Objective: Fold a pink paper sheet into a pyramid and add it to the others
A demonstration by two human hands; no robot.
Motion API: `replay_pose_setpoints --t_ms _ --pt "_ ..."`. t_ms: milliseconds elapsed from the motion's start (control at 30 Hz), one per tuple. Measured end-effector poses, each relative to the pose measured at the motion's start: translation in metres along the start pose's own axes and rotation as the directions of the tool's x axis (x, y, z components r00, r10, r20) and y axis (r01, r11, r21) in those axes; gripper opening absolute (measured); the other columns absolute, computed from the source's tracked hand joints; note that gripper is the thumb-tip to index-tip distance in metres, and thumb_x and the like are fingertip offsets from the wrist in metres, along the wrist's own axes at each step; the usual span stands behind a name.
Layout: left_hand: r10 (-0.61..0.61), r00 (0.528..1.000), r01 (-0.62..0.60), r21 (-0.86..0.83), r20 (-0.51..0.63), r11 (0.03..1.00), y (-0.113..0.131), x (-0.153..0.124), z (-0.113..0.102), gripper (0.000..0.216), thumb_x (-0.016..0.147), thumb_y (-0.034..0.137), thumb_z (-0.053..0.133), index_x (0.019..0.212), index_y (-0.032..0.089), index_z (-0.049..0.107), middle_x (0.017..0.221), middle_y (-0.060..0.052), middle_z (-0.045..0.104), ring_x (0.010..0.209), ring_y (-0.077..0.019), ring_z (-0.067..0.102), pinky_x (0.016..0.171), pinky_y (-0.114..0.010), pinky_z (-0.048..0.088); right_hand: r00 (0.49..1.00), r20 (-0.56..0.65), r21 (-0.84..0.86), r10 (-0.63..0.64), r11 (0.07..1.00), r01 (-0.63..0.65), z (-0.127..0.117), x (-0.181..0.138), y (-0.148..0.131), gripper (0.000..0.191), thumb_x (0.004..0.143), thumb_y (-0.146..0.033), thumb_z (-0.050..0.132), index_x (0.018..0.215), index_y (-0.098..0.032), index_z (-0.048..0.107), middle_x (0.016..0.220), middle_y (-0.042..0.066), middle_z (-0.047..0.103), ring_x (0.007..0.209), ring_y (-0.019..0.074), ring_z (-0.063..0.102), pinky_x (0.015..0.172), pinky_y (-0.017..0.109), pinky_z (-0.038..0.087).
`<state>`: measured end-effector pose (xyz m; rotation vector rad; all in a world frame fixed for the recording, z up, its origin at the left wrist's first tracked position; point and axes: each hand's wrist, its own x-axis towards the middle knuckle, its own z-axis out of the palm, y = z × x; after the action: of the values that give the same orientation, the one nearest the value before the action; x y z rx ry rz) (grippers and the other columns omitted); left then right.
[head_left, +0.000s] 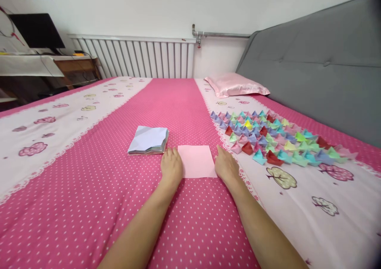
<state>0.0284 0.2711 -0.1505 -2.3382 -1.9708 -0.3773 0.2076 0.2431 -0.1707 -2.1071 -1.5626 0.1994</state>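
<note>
A flat sheet of pink paper (197, 161) lies on the bedspread between my two hands. My left hand (172, 165) is at its left edge, fingers bent and close together. On the opposite edge, my right hand (226, 165) is curled, with the index finger pointing forward; its thumb is hidden. Both hands appear to hold the sheet by its sides. Just beyond my left hand sits a stack of coloured paper (149, 140) with a pale bluish sheet on top.
Many folded paper boats (268, 136) in several colours stand in rows to the right. Behind them are a pink pillow (235, 85) and a grey headboard (321, 62). A white radiator (133, 56) lines the wall; a monitor (37, 31) stands on a desk at the left.
</note>
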Motion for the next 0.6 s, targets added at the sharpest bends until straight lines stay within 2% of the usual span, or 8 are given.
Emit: replay_pose_setpoints --t_ms 67,167,233,300,367,433,533,600 --pt "0.014 0.999 -0.017 -0.058 -0.051 0.998 0.005 0.001 -0.008 0.041 0.085 0.006 0.025 0.115 0.001 0.052 0.125 -0.023 0.05 0.118 -0.0259 0.046 0.098 -0.036 0.036 0.994 -0.1 0.065 0.038 0.997 -0.031 -0.01 0.001 -0.003 0.049 0.083 -0.012 0.032 0.131 -0.009 0.04 0.12 0.02 0.055 0.113 0.0305 0.05 0.091 0.046 0.038" --pt "0.212 0.964 -0.233 -0.128 -0.16 0.964 0.013 0.0 -0.008 0.043 0.089 0.014 0.024 0.125 0.005 0.045 0.137 -0.018 0.04 0.128 -0.0235 0.034 0.105 -0.035 0.029 0.964 -0.241 0.178 -0.108 0.972 0.154 -0.017 0.001 -0.012 0.046 0.085 -0.017 0.031 0.128 -0.008 0.044 0.123 0.017 0.054 0.115 0.0251 0.048 0.097 0.041 0.036" --pt "0.386 0.911 -0.404 -0.13 -0.143 0.906 0.016 -0.003 -0.001 0.046 0.091 0.023 0.024 0.131 0.006 0.038 0.141 -0.015 0.035 0.133 -0.0231 0.025 0.108 -0.037 0.023 0.934 -0.227 0.233 -0.278 0.915 0.329 -0.015 -0.002 -0.017 0.046 0.087 -0.022 0.03 0.13 -0.01 0.042 0.13 0.013 0.048 0.122 0.0214 0.042 0.102 0.038 0.032" --pt "0.485 0.874 -0.483 -0.134 -0.017 0.865 0.017 -0.007 0.009 0.051 0.091 0.031 0.025 0.134 0.006 0.033 0.142 -0.015 0.032 0.134 -0.0249 0.021 0.108 -0.041 0.021 0.899 -0.082 0.251 -0.431 0.864 0.437 -0.008 -0.005 -0.018 0.046 0.089 -0.028 0.03 0.133 -0.017 0.039 0.138 0.009 0.041 0.129 0.0206 0.032 0.106 0.041 0.026" --pt "0.485 0.867 -0.47 -0.136 0.114 0.872 0.015 -0.01 0.018 0.053 0.091 0.035 0.025 0.134 0.006 0.032 0.142 -0.016 0.031 0.133 -0.0265 0.022 0.108 -0.044 0.02 0.871 0.121 0.229 -0.475 0.868 0.442 -0.001 -0.009 -0.018 0.046 0.089 -0.034 0.031 0.134 -0.023 0.037 0.142 0.006 0.035 0.133 0.0231 0.024 0.107 0.047 0.019" --pt "0.46 0.872 -0.442 -0.133 0.166 0.887 0.013 -0.01 0.021 0.055 0.09 0.039 0.027 0.134 0.006 0.033 0.143 -0.016 0.029 0.134 -0.0273 0.022 0.108 -0.045 0.018 0.866 0.237 0.188 -0.44 0.896 0.403 0.002 -0.009 -0.015 0.047 0.089 -0.037 0.031 0.134 -0.023 0.038 0.142 0.007 0.034 0.134 0.0252 0.023 0.107 0.049 0.016" --pt "0.419 0.895 -0.39 -0.189 0.151 0.901 0.011 -0.006 0.014 0.053 0.088 0.036 0.032 0.131 0.006 0.038 0.141 -0.017 0.033 0.132 -0.0266 0.026 0.108 -0.042 0.021 0.916 0.151 0.171 -0.371 0.923 0.345 -0.002 -0.003 -0.01 0.045 0.088 -0.03 0.033 0.128 -0.014 0.047 0.137 0.012 0.042 0.129 0.0232 0.033 0.106 0.041 0.023" --pt "0.306 0.949 -0.277 -0.268 0.072 0.923 0.009 0.0 0.006 0.046 0.088 0.03 0.032 0.125 0.006 0.045 0.136 -0.018 0.041 0.127 -0.0249 0.036 0.105 -0.038 0.028 0.965 0.05 0.175 -0.257 0.954 0.245 -0.009 0.001 -0.003 0.043 0.084 -0.02 0.035 0.124 -0.012 0.051 0.127 0.013 0.052 0.119 0.022 0.046 0.101 0.037 0.032"
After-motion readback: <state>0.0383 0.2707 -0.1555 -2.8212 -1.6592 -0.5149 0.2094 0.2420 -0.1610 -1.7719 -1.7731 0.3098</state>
